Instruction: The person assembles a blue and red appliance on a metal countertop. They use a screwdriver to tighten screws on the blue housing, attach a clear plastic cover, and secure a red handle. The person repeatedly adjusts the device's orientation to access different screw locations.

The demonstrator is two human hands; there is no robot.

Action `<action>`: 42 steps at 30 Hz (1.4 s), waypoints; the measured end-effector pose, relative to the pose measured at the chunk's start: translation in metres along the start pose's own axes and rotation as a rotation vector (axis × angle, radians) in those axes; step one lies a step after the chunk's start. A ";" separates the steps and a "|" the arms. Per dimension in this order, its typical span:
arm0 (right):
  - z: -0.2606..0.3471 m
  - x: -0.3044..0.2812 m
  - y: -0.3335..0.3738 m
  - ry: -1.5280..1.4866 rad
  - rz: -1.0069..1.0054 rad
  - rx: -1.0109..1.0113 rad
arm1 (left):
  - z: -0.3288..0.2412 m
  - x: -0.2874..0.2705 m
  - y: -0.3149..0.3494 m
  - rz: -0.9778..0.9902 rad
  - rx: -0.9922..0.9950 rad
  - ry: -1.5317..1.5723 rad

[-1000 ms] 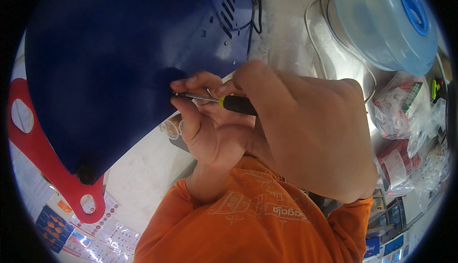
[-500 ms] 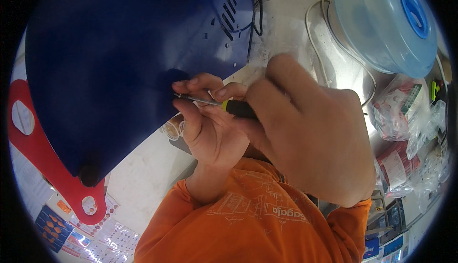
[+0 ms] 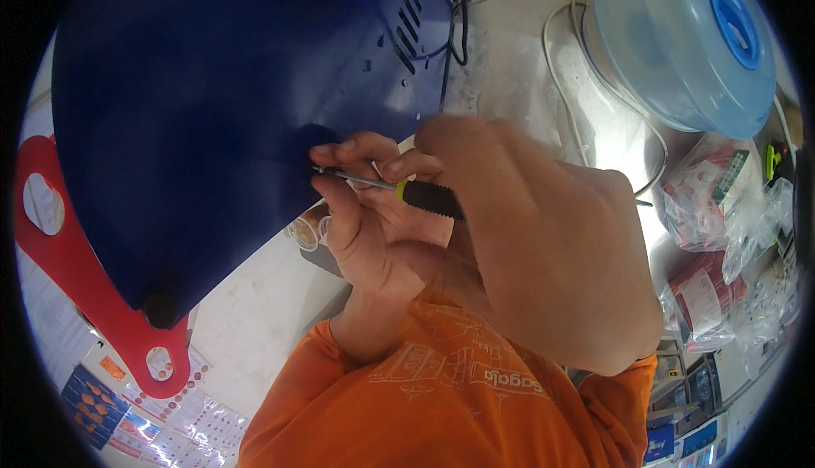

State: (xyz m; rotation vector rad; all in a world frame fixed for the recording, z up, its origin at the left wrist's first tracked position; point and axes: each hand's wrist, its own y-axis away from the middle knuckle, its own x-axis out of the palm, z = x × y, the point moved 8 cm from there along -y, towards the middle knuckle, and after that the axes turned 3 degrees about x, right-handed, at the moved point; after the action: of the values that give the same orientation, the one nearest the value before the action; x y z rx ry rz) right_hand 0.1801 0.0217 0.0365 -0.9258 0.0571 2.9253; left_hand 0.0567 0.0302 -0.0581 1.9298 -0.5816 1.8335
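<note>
My right hand (image 3: 552,239) is wrapped around a screwdriver (image 3: 431,200) with a black ribbed handle, a yellow-green collar and a thin metal shaft. Opposite it, my left hand (image 3: 373,230) has its palm turned up and its thumb and fingertips closed around the screwdriver's tip. Something small and shiny sits at that tip, too tiny to name. Just beyond the fingertips lies the smooth face of a large dark blue metal casing (image 3: 195,128) with slots and small holes. The far fingers of my right hand are hidden behind its back.
A red plate with cutouts (image 3: 85,273) lies at the casing's left edge, near a black foot (image 3: 160,308). On the right are a translucent blue lidded container (image 3: 671,52), cables (image 3: 552,52) and plastic bags with red contents (image 3: 700,188). Printed sheets (image 3: 182,409) are at lower left.
My right hand has turned around the handle, and more of the handle's ribbed part shows. The left hand and the tip stay nearly in place. The casing appears slightly shifted in view.
</note>
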 end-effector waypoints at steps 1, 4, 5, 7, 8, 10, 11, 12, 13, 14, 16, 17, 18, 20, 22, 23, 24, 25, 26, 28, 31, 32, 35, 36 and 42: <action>-0.001 0.000 -0.001 -0.029 0.010 0.013 | -0.001 -0.001 0.001 -0.006 0.014 0.025; -0.002 0.000 0.000 0.036 0.010 -0.007 | -0.002 -0.004 0.001 -0.026 0.023 0.030; -0.001 0.000 0.002 0.071 0.020 -0.015 | -0.002 -0.007 0.001 -0.025 0.029 0.043; 0.000 0.002 0.003 0.075 0.025 -0.023 | 0.001 -0.005 0.002 -0.084 0.097 0.123; 0.000 0.003 0.002 0.046 0.018 -0.021 | 0.006 0.002 0.004 -0.142 0.156 0.193; -0.003 0.002 0.000 -0.041 -0.045 -0.013 | 0.006 0.003 0.003 -0.150 0.149 0.162; -0.005 0.000 0.000 -0.100 -0.094 -0.010 | 0.000 0.000 0.001 -0.101 0.090 0.060; -0.006 0.001 0.000 -0.094 -0.095 0.025 | 0.000 0.000 0.000 -0.075 0.049 0.006; -0.007 0.001 0.000 -0.088 -0.097 0.059 | -0.001 -0.001 -0.002 -0.045 0.009 -0.049; -0.006 0.002 0.003 -0.019 -0.049 0.123 | -0.001 -0.001 -0.002 -0.037 -0.011 -0.058; 0.000 -0.002 0.002 -0.018 -0.072 0.041 | 0.000 0.001 0.000 -0.040 -0.016 -0.046; 0.002 -0.009 -0.002 -0.083 -0.150 -0.098 | 0.001 0.003 0.002 -0.049 -0.011 -0.021; 0.003 -0.012 -0.003 -0.127 -0.195 -0.128 | 0.001 0.002 0.002 -0.036 -0.008 0.000; 0.000 -0.013 -0.003 -0.188 -0.246 -0.078 | 0.000 -0.004 0.002 0.006 -0.003 0.038; -0.006 -0.007 -0.002 -0.170 -0.226 0.008 | 0.001 -0.003 -0.002 0.024 -0.027 -0.019; -0.009 -0.002 0.000 -0.134 -0.194 0.011 | 0.000 0.003 -0.005 0.011 -0.048 -0.096; -0.012 0.004 0.002 -0.102 -0.155 0.010 | 0.000 0.004 -0.003 -0.031 -0.018 -0.082; -0.014 0.010 0.004 -0.070 -0.117 0.010 | 0.000 0.005 -0.003 -0.070 0.011 -0.068; -0.016 0.014 0.006 -0.037 -0.080 0.010 | 0.001 0.003 0.002 -0.136 0.083 0.039; -0.012 0.013 0.002 -0.044 -0.042 0.023 | 0.000 0.000 0.003 -0.126 0.103 0.107; 0.000 -0.004 -0.010 -0.059 0.020 0.030 | -0.003 -0.004 0.000 0.009 -0.015 -0.002; 0.002 -0.003 -0.011 0.008 0.079 0.011 | -0.005 -0.004 0.000 -0.001 -0.029 -0.029; 0.003 0.001 -0.007 0.192 0.081 -0.019 | -0.003 -0.002 0.000 -0.040 0.000 -0.016; 0.002 0.002 -0.006 0.173 0.059 -0.007 | -0.001 -0.001 -0.001 -0.040 0.009 -0.007; 0.003 -0.008 -0.004 -0.016 -0.021 -0.045 | 0.003 0.007 -0.003 -0.096 0.012 0.033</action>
State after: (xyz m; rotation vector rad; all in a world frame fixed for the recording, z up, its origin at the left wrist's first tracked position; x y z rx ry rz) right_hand 0.1850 0.0251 0.0438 -0.9027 -0.0195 2.9263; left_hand 0.0611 0.0313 -0.0515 1.8975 -0.4601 1.8094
